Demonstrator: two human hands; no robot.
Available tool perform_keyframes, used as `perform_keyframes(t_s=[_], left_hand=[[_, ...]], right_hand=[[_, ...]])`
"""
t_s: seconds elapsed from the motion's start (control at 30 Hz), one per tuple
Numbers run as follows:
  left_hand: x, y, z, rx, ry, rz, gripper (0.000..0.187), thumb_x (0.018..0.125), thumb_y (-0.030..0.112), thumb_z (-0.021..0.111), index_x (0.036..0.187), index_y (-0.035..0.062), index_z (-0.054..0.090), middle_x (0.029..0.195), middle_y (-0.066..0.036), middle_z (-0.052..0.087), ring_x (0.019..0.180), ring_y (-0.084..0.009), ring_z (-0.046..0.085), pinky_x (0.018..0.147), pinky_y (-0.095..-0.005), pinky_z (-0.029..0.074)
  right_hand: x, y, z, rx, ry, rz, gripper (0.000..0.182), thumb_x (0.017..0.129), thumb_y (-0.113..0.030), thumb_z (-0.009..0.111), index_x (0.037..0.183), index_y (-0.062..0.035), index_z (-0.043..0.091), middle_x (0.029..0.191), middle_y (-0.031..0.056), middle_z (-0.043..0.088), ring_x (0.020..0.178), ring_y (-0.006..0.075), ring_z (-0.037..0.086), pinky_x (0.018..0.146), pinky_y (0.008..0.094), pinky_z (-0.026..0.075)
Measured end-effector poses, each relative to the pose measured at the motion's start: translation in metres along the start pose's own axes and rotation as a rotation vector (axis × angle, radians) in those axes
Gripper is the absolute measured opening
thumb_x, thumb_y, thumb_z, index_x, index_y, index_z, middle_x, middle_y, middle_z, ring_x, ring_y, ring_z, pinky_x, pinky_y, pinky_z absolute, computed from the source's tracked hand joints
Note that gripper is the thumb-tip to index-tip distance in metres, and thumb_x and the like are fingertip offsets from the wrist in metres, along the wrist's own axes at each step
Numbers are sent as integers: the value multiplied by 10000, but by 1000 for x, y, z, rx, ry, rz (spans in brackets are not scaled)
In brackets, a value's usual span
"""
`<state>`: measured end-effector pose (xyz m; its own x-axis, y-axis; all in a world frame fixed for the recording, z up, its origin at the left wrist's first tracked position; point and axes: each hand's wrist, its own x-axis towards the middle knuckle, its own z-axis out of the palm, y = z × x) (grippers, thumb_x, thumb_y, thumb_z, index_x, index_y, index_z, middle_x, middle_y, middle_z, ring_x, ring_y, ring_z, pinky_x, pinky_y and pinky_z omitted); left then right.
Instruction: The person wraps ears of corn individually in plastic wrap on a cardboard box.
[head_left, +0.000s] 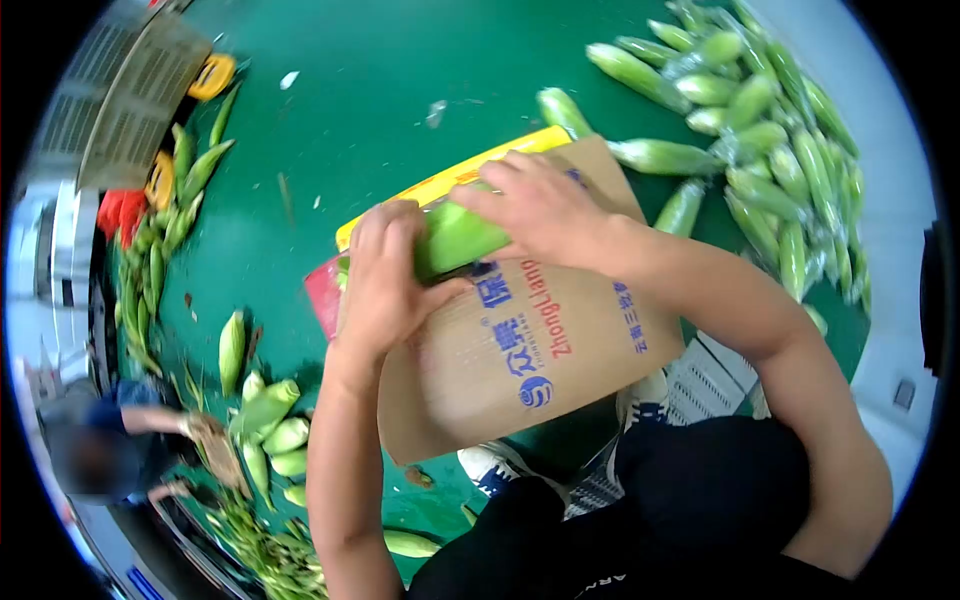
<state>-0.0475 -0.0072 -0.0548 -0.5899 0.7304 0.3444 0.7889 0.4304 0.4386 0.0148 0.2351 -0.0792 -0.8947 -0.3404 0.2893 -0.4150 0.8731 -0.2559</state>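
Head — hands (382, 270) (552, 208), corn (455, 237) near cardboard edge (598, 150)

Both bare arms (345, 440) reach forward, left hand (383, 268) and right hand (540, 208) close together with fingers (398, 225) curled.

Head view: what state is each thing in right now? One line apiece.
Left hand: curled at the near-left end of the ear.
Right hand: closed over the ear's other end.
Corn ear: green, held between both hands.
Cardboard: printed side up, partly covered by the hands.
Right-hand corn pile: heaped, many ears in clear wrap.
Left-hand corn cluster: loose, no wrap visible.
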Motion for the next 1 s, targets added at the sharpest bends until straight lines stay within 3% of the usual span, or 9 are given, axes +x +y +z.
perform_keyframes(t_s=[0.13,0.3,0.37,0.5,0.63,0.77,0.87,0.93,1.0], left_hand=[[-101,-33,-27,171,132,-248,700,581,353,1012,1042,58,576,1032,-136,598,929,-326,545,835,-448,463],[-89,-41,-25,320,-91,-381,422,865,268,801,1215,56,697,811,-86,627,789,-275,557,768,-380,415],[-92,-49,-19,368,-13,-318,213,898,95,739,1111,99,741,906,-76,708,829,-256,664,771,-384,466],[-126,-17,-14,-30,474,-729,263,927,-87,572,1127,14,710,1119,-183,745,1022,-270,737,912,-380,559],[-167,46,10,-282,722,-284,277,932,-84,553,1178,-34,667,1157,-242,721,1108,-387,716,1022,-445,544],[-168,113,21,9,83,-109,381,896,22,638,1277,11,648,1280,-246,662,1232,-401,644,1096,-507,476],[-119,85,23,68,-26,-385,446,973,181,605,1396,38,596,1275,-198,634,1230,-421,578,1087,-549,412],[-52,50,6,397,-108,-425,546,1017,342,586,1492,81,517,1362,-213,553,1302,-411,489,1101,-562,365],[-2,0,7,547,116,-403,579,993,415,630,1473,103,539,1351,-193,563,1305,-404,491,1072,-546,406]], right_hand=[[-9,8,8,83,132,41,738,706,-406,889,1338,-141,615,1149,120,616,1090,333,602,915,462,541],[-7,10,8,130,134,3,737,717,-408,880,1356,-151,619,1082,109,615,1016,324,623,885,447,540],[-9,9,3,132,132,-9,760,711,-418,882,1371,-155,610,1079,109,614,1021,324,621,880,447,542],[-18,3,-15,85,-52,28,800,721,-436,880,1408,-152,585,1099,132,618,1021,334,640,858,454,551],[-51,-25,-43,267,-493,-21,835,763,-533,831,1445,-139,553,1122,167,636,1022,357,665,864,477,557],[-65,-62,-56,327,-763,23,861,761,-664,779,1412,-142,569,1000,127,632,994,355,658,837,456,531],[-42,-57,-63,-160,-438,116,839,853,-698,685,1382,-56,574,1140,181,659,1021,375,672,889,516,544],[-9,-37,-47,87,-160,96,736,859,-623,725,1314,-58,599,1170,157,641,1030,354,657,888,504,534],[11,-26,-33,122,-3,-23,657,842,-553,774,1248,-63,612,1190,133,623,1052,336,637,888,490,523]])
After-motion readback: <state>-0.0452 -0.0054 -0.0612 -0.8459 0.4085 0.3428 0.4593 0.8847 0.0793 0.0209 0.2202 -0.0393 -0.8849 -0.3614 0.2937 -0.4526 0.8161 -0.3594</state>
